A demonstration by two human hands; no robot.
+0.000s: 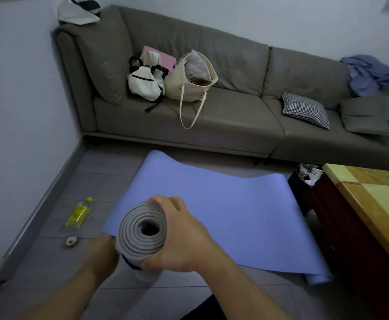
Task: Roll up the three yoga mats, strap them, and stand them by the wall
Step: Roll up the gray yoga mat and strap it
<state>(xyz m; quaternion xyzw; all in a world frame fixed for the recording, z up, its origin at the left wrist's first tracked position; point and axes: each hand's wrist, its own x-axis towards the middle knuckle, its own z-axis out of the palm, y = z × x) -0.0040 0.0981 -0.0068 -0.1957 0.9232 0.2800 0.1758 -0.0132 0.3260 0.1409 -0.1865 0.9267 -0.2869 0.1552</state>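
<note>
A rolled grey yoga mat [142, 229] stands on end in front of me, its spiral end facing up. My right hand [184, 236] grips its right side, fingers curled over the top rim. My left hand [101, 252], blurred, holds the roll's lower left side. A dark strap [130, 263] shows on the roll low down between my hands. Behind the roll a purple yoga mat [223, 215] lies spread flat on the floor, its near right corner curled. A third mat is not visible.
A grey sofa [212, 125] with bags and cushions runs along the back wall. A plastic bottle [79, 213] and a small round object [71, 240] lie on the tiles at left. A wooden table [373, 204] and a bin [304, 181] stand at right.
</note>
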